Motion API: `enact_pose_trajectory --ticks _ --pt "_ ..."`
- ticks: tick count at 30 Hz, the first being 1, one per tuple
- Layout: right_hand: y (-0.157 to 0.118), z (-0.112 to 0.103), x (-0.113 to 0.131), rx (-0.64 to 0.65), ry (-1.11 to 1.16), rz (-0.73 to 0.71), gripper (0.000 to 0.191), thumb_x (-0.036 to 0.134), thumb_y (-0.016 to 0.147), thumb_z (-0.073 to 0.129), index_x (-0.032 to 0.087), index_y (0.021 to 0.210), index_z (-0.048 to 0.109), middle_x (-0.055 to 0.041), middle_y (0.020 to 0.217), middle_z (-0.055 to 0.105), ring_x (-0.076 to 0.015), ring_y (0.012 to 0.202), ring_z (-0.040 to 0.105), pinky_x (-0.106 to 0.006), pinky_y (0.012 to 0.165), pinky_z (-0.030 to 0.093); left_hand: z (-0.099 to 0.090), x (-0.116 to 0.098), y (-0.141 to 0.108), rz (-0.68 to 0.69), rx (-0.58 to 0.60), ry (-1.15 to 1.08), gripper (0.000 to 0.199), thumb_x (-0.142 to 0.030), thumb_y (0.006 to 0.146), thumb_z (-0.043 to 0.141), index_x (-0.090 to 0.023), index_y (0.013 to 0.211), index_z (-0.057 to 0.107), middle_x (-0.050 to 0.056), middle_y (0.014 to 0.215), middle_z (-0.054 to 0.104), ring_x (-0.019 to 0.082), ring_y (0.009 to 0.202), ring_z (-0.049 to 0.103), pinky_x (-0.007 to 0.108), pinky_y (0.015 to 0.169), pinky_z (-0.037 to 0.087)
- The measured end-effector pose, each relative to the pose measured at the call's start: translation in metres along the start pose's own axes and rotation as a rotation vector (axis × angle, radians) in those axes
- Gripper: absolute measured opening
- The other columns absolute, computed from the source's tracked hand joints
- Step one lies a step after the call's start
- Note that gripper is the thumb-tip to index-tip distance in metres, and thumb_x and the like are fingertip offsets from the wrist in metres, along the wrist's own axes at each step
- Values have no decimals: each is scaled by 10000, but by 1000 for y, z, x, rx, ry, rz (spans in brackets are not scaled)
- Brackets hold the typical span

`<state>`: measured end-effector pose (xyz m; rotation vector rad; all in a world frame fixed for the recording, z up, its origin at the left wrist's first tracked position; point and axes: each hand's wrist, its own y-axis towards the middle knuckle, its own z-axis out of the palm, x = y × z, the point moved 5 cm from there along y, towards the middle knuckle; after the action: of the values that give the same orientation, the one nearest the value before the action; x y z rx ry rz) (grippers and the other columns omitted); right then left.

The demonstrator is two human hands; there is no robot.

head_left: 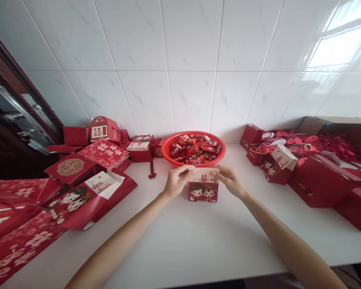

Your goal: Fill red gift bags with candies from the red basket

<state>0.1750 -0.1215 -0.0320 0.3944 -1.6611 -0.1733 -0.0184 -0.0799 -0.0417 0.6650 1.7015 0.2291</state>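
A small red and white gift box (203, 192) stands upright on the white table in front of me, printed with two cartoon figures and a red character on its white top part. My left hand (178, 181) pinches the box's upper left corner between thumb and fingers. At the upper right corner, my right hand (229, 179) grips the same box in a like pinch. Just behind the box sits a red plastic basket (165, 149) with many red-wrapped candies (194, 149) in it. The inside of the box is hidden from view.
Red gift boxes and bags (75, 168) crowd the left side of the table (180, 249). More red boxes (321, 180), ribbons and a cardboard box (339, 120) stand on the right. A red tassel (152, 170) lies left of the basket. White tiled wall (192, 92) rises behind.
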Motion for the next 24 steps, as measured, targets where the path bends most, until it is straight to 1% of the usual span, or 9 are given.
enact_pose_trajectory --ticks 2,5,7,10,13,15,18,21,24 --pt "-8 -15 13 -46 -61 -12 437 624 801 693 187 772 690 -19 693 681 -181 667 633 -295 624 525 2 5 -4 -9 20 -14 416 -541 874 636 -143 935 743 100 967 779 234 926 714 328 851 562" --pt "-37 -58 37 -278 -178 -56 384 584 802 712 200 802 716 -32 717 686 -182 652 609 -292 584 487 5 20 -10 -92 30 -72 455 -570 871 602 -145 959 739 109 946 780 236 910 722 332 821 572" --pt "-69 -94 53 -520 -243 -107 344 561 761 761 223 816 726 -34 736 688 -192 666 603 -312 602 481 6 31 -13 -151 23 -78 446 -573 851 605 -147 874 737 95 855 775 227 841 719 334 789 579" --pt "-127 -145 69 -923 -339 -140 432 655 638 804 246 732 704 -61 715 667 -218 647 575 -367 592 462 8 41 -16 -187 13 -66 418 -561 820 617 -161 749 717 67 758 754 212 768 701 329 756 581" --pt "-180 -180 76 -1291 -542 -93 555 776 499 798 258 626 641 -78 636 605 -225 595 524 -438 617 438 15 44 -19 -203 59 -67 390 -538 812 623 -168 723 711 59 729 744 206 739 694 322 729 581" --pt "-204 -195 74 -1454 -620 -31 602 836 464 753 276 549 550 -52 555 526 -214 540 475 -457 593 400 19 43 -21 -208 100 -54 376 -518 816 622 -166 716 707 59 721 738 205 730 691 318 720 577" --pt "-213 -208 64 -1475 -682 34 595 832 483 723 289 523 483 -59 544 509 -235 554 501 -468 602 397 22 42 -25 -187 132 -20 363 -493 833 607 -166 703 697 57 709 727 200 714 682 315 713 569" --pt "-204 -213 51 -1396 -690 80 554 800 505 707 286 569 512 -79 581 544 -258 590 532 -467 624 415 22 39 -26 -166 136 2 350 -466 846 592 -168 690 686 54 698 718 195 703 674 310 701 559" --pt "-189 -212 39 -1329 -726 59 512 766 602 652 269 650 543 -98 644 577 -270 626 534 -473 674 424 21 36 -26 -157 127 18 335 -435 848 579 -168 669 676 50 682 711 185 685 664 299 688 547"
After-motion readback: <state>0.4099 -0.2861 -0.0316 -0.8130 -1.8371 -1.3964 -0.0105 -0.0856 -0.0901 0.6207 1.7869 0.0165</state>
